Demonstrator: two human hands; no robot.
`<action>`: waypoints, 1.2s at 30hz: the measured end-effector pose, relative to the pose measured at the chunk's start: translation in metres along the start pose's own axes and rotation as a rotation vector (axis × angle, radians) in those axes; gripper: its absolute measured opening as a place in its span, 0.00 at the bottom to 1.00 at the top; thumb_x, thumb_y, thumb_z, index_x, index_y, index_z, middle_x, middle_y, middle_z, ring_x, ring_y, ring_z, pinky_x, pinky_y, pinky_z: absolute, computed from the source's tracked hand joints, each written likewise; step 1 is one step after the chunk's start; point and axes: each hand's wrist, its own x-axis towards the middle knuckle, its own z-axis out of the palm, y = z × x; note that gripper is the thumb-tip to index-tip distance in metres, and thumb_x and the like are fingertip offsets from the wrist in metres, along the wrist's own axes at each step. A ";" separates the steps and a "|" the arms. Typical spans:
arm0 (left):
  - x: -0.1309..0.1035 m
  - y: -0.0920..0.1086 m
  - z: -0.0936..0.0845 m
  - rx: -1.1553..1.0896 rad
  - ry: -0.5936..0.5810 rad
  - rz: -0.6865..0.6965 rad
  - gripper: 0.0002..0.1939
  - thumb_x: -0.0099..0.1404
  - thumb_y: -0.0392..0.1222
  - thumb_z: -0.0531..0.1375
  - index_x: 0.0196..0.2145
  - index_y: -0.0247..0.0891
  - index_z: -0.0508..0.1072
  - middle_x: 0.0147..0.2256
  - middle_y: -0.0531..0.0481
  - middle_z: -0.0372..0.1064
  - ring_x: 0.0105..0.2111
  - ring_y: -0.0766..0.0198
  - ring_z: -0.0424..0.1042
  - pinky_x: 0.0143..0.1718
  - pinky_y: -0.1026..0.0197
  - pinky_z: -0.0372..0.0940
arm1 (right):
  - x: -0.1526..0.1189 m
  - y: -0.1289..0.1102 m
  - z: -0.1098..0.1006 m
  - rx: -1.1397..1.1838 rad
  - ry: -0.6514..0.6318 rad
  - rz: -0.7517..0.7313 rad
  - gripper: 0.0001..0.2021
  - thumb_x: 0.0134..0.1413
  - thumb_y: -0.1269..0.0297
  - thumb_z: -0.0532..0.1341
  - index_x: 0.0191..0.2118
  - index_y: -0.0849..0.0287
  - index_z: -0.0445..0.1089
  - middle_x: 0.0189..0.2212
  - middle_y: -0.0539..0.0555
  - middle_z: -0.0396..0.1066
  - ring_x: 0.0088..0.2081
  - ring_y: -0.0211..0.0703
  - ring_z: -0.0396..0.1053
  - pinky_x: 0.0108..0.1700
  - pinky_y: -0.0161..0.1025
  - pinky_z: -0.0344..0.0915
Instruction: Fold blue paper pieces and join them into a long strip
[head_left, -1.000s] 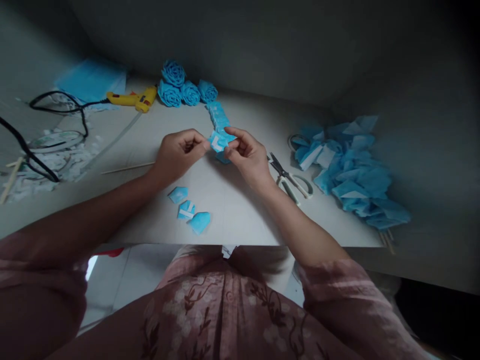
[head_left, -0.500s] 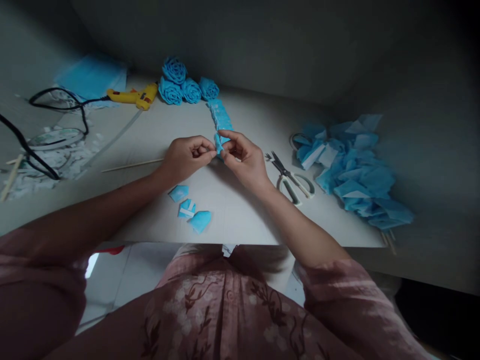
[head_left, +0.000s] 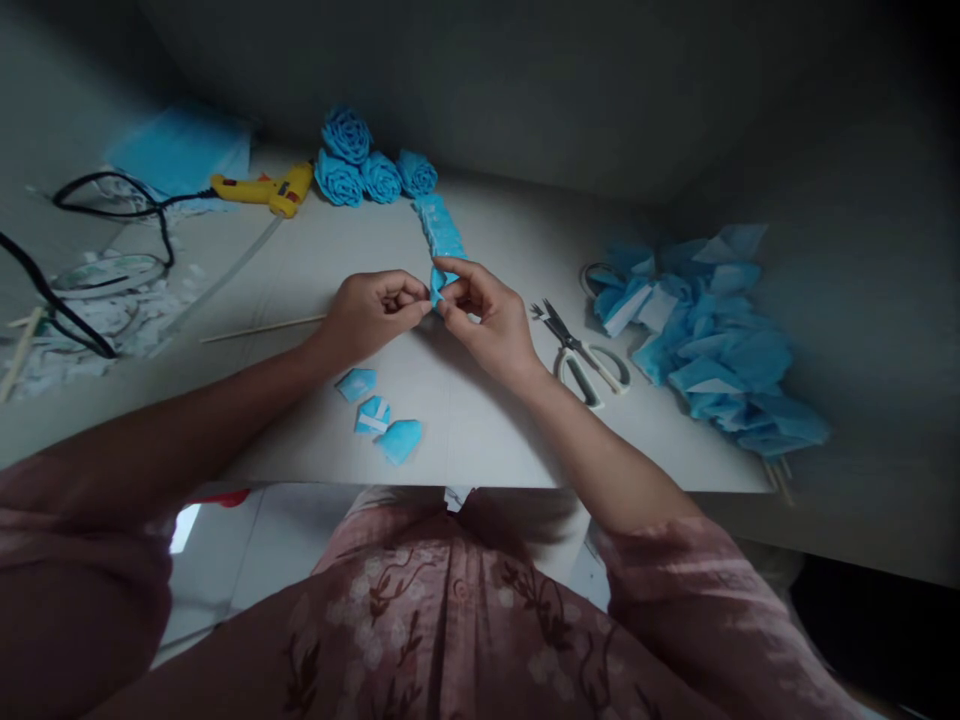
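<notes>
Between my hands is a small blue petal piece (head_left: 436, 287), folded narrow and pinched at its lower end. My left hand (head_left: 382, 312) closes thumb and forefinger on its left side. My right hand (head_left: 487, 318) grips it from the right, forefinger on top and thumb below. Just behind my fingers lies a row of overlapping blue petals (head_left: 441, 228), partly covered by my right hand. Nearer to me, three loose pieces rest on the table: a blue petal (head_left: 356, 384), one with a white strip (head_left: 372, 416), and a rounded one (head_left: 400, 440).
Blue rolled flowers (head_left: 341, 178) sit at the back. A yellow glue gun (head_left: 281, 192) with a black cord lies left of them. Scissors (head_left: 573, 348) lie open beside my right wrist, near a heap of blue material (head_left: 720, 350). A thin stick (head_left: 262, 329) is left of my left hand.
Almost nothing differs. Both hands keep their pinch on the blue petal piece, with only a slight shift of the fingers, and the whole view has moved very slightly.
</notes>
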 end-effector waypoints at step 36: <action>0.019 0.020 -0.111 0.480 0.369 -0.167 0.03 0.61 0.39 0.62 0.33 0.37 0.74 0.29 0.58 0.70 0.34 0.67 0.64 0.40 0.62 0.58 | 0.025 0.027 -0.022 0.507 0.170 0.326 0.15 0.56 0.62 0.71 0.49 0.55 0.82 0.34 0.49 0.77 0.38 0.38 0.75 0.50 0.39 0.80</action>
